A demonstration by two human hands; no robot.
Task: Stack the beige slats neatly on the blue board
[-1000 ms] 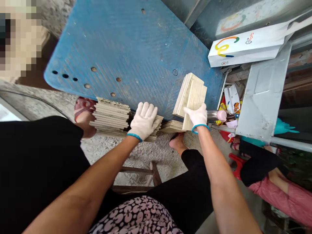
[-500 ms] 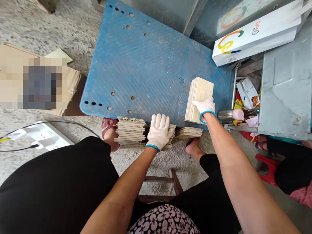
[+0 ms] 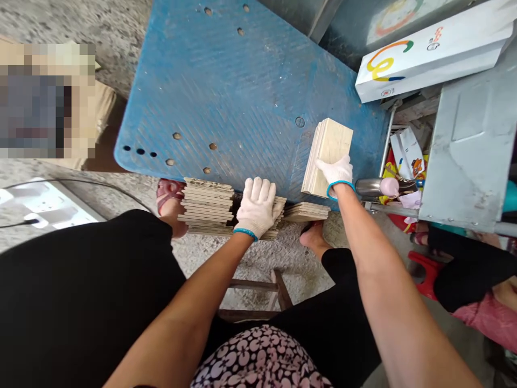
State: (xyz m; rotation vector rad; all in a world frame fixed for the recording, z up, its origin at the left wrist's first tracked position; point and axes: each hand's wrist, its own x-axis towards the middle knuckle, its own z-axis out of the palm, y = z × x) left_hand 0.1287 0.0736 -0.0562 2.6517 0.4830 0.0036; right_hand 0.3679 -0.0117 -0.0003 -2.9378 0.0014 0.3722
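Observation:
Both of my hands wear white gloves with blue cuffs. My right hand is closed on a stack of pale tiles that rests on the near right part of the blue pallet. My left hand lies on top of a middle pile of tiles on the floor at the pallet's near edge, with its fingers curled over the pile. To its left stands a taller tile pile, and to its right a low pile. My bare feet sit beside these piles.
A white carton leans at the pallet's far right corner. A grey metal machine part and a steel flask are at the right. Another person in pink sits at the right. A wooden stool frame shows between my legs. A cardboard box lies on the left.
My right hand brought the tile stack down from tilted in the air to rest on the pallet. My left hand stayed on the middle pile. The view shifted.

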